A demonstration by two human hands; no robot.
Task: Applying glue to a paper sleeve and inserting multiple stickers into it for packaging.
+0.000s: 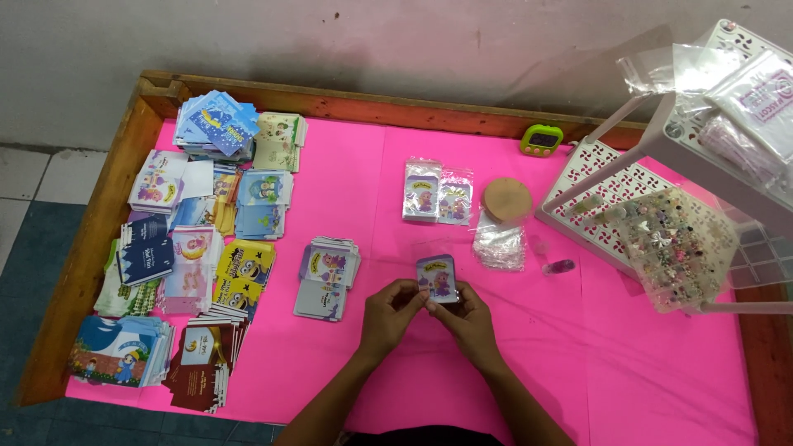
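Both my hands meet over the middle of the pink table [644,372]. Between them I hold a small purple picture card [437,277], upright and partly inside a clear plastic sleeve. My left hand [390,312] pinches the card's lower left edge. My right hand [464,317] grips its lower right edge. A loose stack of matching purple cards [327,277] lies just left of my left hand. Two sleeved cards [436,192] lie flat farther back.
Many stacks of colourful cards [198,239] fill the table's left side. A pile of clear sleeves [500,242], a round cork disc [506,198] and a green timer [542,139] sit behind my hands. A white rack [636,186] with beads and bags stands at right. A wooden rim [99,223] borders the table.
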